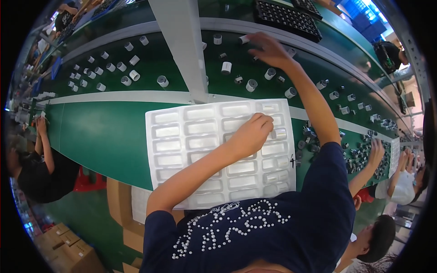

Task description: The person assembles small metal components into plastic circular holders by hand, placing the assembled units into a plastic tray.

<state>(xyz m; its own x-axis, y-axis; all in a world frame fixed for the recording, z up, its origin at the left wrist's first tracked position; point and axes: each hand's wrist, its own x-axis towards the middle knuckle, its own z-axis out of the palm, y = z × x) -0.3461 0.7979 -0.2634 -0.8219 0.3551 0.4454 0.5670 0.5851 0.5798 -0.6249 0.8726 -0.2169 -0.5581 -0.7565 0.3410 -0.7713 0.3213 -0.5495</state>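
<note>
A white moulded plastic tray (217, 160) with rows of oblong pockets lies tilted in front of me, its near edge by my body. In its right column, several pockets hold pale, shiny cylindrical pieces, such as the one (279, 133) beside my fingertips. My left hand (253, 133) hangs over the tray's upper right part with curled fingers pressed together; what they hold, if anything, is hidden. Farther off, my right hand (272, 51) reaches over the green belt, fingers stretched and apart. Its fingertips are at a white cylinder (244, 39); contact is hard to tell.
More white cylinders with grey ends (251, 85) stand and lie along the green conveyor belt (182, 82). A grey post (180, 41) rises beyond the tray. Dark small parts (309, 139) are heaped to its right. A black tray (287, 20) sits at the back; co-workers flank both sides.
</note>
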